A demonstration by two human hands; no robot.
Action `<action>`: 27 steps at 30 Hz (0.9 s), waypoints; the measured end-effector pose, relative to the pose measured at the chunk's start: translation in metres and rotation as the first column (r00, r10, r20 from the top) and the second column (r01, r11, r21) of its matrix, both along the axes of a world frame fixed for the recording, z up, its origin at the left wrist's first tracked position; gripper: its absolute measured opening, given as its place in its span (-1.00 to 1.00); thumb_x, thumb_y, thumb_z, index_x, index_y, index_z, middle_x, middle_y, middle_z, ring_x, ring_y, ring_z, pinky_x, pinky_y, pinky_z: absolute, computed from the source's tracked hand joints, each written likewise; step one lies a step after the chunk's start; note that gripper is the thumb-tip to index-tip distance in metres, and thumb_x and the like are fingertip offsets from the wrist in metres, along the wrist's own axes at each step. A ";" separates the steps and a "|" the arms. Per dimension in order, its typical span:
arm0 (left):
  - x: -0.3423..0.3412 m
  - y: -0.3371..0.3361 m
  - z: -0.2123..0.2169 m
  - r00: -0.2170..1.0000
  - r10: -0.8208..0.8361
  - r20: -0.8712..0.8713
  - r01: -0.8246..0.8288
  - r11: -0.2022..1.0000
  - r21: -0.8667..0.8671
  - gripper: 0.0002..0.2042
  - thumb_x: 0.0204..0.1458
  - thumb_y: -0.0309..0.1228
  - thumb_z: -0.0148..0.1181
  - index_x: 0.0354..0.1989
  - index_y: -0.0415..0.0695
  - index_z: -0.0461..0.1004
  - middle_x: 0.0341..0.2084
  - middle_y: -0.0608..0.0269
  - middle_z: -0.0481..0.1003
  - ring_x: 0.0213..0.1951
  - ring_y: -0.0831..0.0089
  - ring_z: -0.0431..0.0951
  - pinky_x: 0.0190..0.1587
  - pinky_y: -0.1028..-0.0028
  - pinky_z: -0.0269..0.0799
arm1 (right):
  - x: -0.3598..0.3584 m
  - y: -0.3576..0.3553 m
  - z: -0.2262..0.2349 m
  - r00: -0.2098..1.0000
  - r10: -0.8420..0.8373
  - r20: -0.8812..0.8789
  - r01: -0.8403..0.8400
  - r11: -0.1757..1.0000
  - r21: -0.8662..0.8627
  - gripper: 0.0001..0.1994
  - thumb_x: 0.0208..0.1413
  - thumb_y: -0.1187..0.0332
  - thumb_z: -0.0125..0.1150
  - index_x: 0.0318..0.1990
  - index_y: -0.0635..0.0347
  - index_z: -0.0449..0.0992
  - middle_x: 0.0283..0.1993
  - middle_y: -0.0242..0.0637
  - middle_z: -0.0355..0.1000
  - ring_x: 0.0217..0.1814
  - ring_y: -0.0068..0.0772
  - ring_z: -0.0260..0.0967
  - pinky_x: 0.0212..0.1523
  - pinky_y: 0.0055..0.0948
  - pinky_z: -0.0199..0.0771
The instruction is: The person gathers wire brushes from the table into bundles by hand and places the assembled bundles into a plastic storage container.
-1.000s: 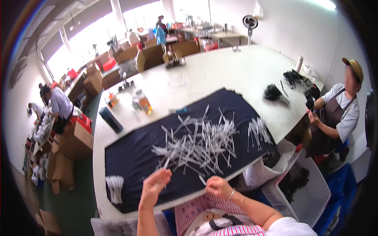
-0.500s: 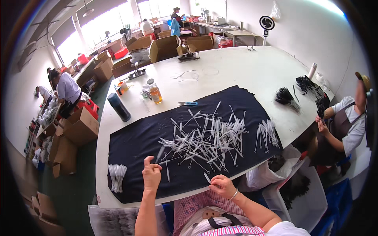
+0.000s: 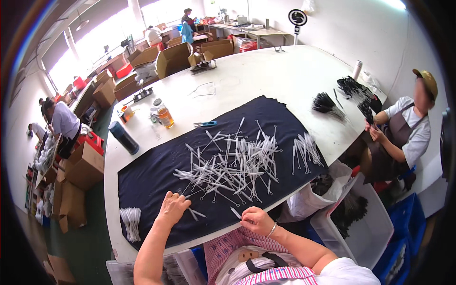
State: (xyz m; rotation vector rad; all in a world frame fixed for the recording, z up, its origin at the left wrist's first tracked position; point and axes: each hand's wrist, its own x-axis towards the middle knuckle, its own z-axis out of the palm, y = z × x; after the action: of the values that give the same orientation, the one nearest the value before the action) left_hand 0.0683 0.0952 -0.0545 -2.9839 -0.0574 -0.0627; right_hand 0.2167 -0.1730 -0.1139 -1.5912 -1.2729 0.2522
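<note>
Across the dark cloth (image 3: 147, 190) before you lies a loose pile of slim white brushes (image 3: 242, 164), their ends pointing every way. Your right hand (image 3: 257, 221) pinches one white brush (image 3: 235, 213) between thumb and fingertips at the cloth's near edge. Your left hand (image 3: 175, 207) is low at the pile's near-left fringe, fingers curled downward; you cannot tell whether they grip anything. A tidy bundle (image 3: 130, 223) stands apart to your left, and blue-handled snips (image 3: 205, 124) rest beyond the pile.

Dark flask (image 3: 123, 137): beyond the left hand (image 3: 174, 208), leftward. Amber-liquid bottle (image 3: 165, 117): well beyond the same hand. Round black fan (image 3: 297, 18): far beyond the right hand (image 3: 258, 221).
</note>
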 end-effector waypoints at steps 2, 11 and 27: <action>0.001 -0.003 0.004 0.999 0.013 0.040 -0.011 0.999 -0.043 -0.96 -0.17 -0.43 0.05 -0.51 0.04 0.40 -0.54 0.36 0.34 -0.40 0.44 0.39 -0.24 0.39 0.13 | 0.004 -0.001 -0.001 1.000 -0.015 0.011 0.015 1.000 0.001 -0.90 -0.22 0.44 0.22 -0.59 0.21 0.42 -0.46 -0.32 0.38 -0.39 -0.33 0.32 -0.35 -0.43 0.32; -0.015 -0.081 -0.003 0.776 0.622 -0.098 -0.204 0.100 -0.974 -0.80 0.12 -0.31 -0.18 -0.42 -0.15 0.29 -0.33 0.08 0.43 -0.35 0.32 0.46 -0.28 0.29 0.34 | -0.032 0.021 0.022 0.896 -0.162 -0.414 0.107 0.983 -0.153 -0.85 -0.13 0.33 0.20 -0.47 0.24 0.47 -0.53 -0.23 0.38 -0.54 -0.35 0.36 -0.49 -0.49 0.36; -0.024 -0.154 -0.044 0.565 0.714 -0.414 0.497 -0.695 -0.520 -0.86 0.12 -0.36 -0.17 -0.27 -0.10 0.30 -0.68 0.39 0.21 -0.61 0.52 0.21 -0.53 0.48 0.22 | 0.017 0.124 0.052 0.800 -0.185 0.570 0.391 0.882 -0.263 -0.60 -0.19 0.03 0.17 -0.29 0.14 0.40 -0.33 -0.26 0.37 -0.25 -0.27 0.29 -0.28 -0.31 0.26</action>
State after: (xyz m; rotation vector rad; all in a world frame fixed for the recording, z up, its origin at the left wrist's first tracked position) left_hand 0.0440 -0.0592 -0.0984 0.4822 0.7519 0.6549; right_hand 0.2335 -0.0492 -0.0615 -2.2717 -1.4140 -0.1810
